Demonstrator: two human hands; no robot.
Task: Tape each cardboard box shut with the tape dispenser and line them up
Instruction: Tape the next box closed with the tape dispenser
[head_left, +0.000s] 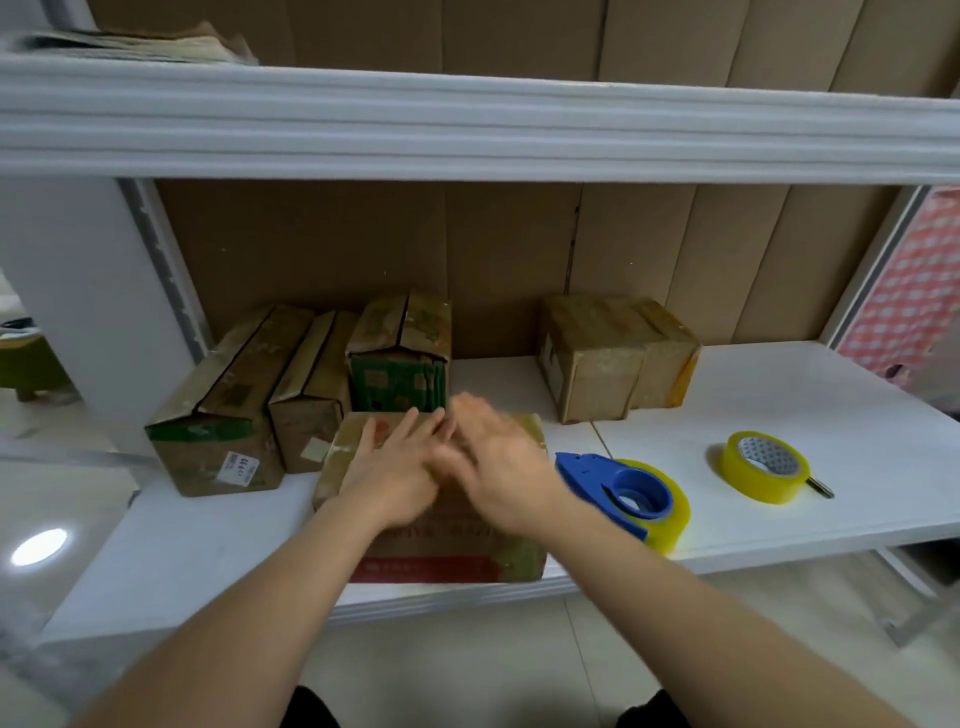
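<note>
On box (441, 540), unreadable red print, both hands (400, 467)

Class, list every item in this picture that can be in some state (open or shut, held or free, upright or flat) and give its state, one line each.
Front cardboard box with red print: flaps down, both hands on top.
Left hand: fingers straight, flat on box.
Right hand: blurred, fingers straight, on box.
Blue tape dispenser with yellow roll: lying free on white shelf.
Spare yellow tape roll: lying flat, untouched.
Three green-printed cardboard boxes: side by side, top seams gaping.
Brown cardboard box at back: closed.
</note>
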